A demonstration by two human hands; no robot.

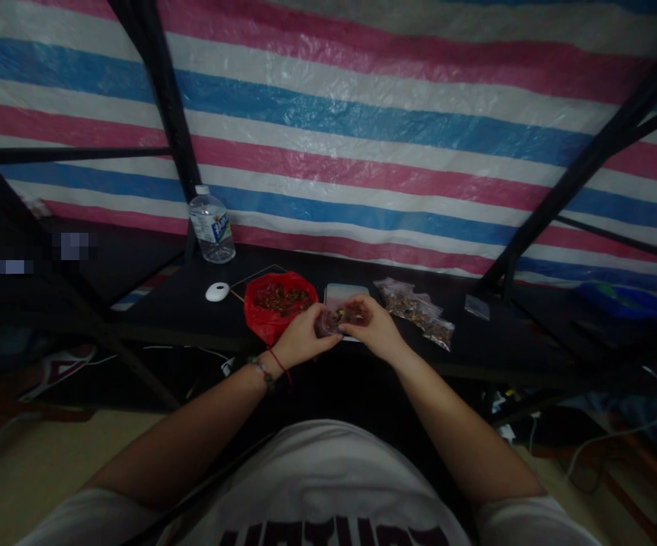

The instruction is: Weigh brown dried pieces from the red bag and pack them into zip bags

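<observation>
Grip: left hand and right hand, both bare, fingers and thumbs closed on opposite sides of one small clear bag.

Small clear bag: thin, glossy film with brownish contents; held above the front of the worktop, before the person's body. Visible span runs crosswise, left hand to right hand; fingers cover much of it, so its true long axis and the direction of its mouth cannot be told.

Pale flat slab: rectangular, smooth, partly hidden behind the hands.

Red plastic bag: crinkled, rounded, open at the top, holding dark brown, lumpy pieces; just beside the left hand.

Filled clear bags: several, overlapping, speckled brown contents, in a slanting row right of the right hand.

Flat clear bag: thin, squarish, farther right.

White object: smooth, rounded, left of the red plastic bag.

Bottle: clear plastic, white cap, blue label, upright.

Backdrop: striped sheet, shiny, wrinkled.
</observation>
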